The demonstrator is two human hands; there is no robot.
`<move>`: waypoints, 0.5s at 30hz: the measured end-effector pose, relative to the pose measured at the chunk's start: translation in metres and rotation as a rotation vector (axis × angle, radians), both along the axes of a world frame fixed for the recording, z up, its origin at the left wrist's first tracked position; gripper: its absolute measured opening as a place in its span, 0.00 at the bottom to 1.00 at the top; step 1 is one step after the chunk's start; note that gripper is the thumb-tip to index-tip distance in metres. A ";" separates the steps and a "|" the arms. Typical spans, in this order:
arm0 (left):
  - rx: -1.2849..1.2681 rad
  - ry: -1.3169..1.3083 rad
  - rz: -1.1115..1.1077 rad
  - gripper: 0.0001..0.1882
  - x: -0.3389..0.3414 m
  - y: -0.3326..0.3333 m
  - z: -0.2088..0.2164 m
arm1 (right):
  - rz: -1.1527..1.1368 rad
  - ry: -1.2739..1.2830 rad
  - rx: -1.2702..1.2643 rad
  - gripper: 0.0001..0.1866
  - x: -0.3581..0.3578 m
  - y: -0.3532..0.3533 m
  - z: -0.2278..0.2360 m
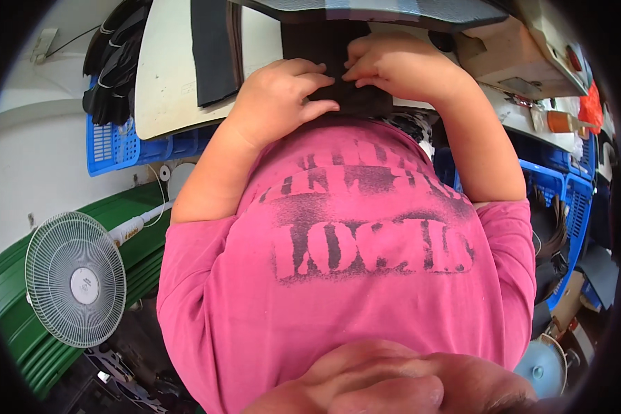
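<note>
A black cloth piece lies on the white tabletop, its long axis seeming to run near to far, toward the machine. The left hand is at its left, the right hand over its right side, about equally close. Fingers of both are bent inward above it; whether they grip it, I cannot tell.

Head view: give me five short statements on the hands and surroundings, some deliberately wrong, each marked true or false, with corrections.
1. The left hand and right hand are both at the dark material. True.
2. The fan stands on the person's right. False: it is on the left.
3. A stack of dark pieces lies on the white tabletop. True.
4. The shirt is green. False: it is pink with dark print.
5. The crate at the tabletop's left end is red. False: it is blue.
</note>
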State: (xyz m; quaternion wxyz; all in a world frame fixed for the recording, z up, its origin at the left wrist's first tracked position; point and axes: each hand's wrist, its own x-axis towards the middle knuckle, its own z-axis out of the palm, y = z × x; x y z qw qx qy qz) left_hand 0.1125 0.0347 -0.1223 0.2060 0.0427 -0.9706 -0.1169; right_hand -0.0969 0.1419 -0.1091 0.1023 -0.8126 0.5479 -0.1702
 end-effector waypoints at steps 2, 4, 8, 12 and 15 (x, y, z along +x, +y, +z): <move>-0.024 -0.020 -0.035 0.17 0.001 -0.003 0.002 | 0.077 0.006 0.035 0.08 -0.005 -0.007 0.000; 0.002 -0.041 -0.044 0.17 0.002 -0.006 0.002 | 0.089 0.011 0.136 0.09 -0.004 -0.010 0.009; 0.036 -0.076 -0.029 0.19 0.003 -0.005 0.006 | 0.044 -0.060 0.337 0.08 -0.002 -0.019 0.020; 0.010 -0.042 0.000 0.21 0.003 0.001 0.004 | -0.081 -0.149 0.456 0.09 0.000 -0.026 0.018; 0.033 -0.039 0.020 0.21 0.003 0.003 0.004 | -0.208 -0.306 0.454 0.09 -0.005 -0.029 0.001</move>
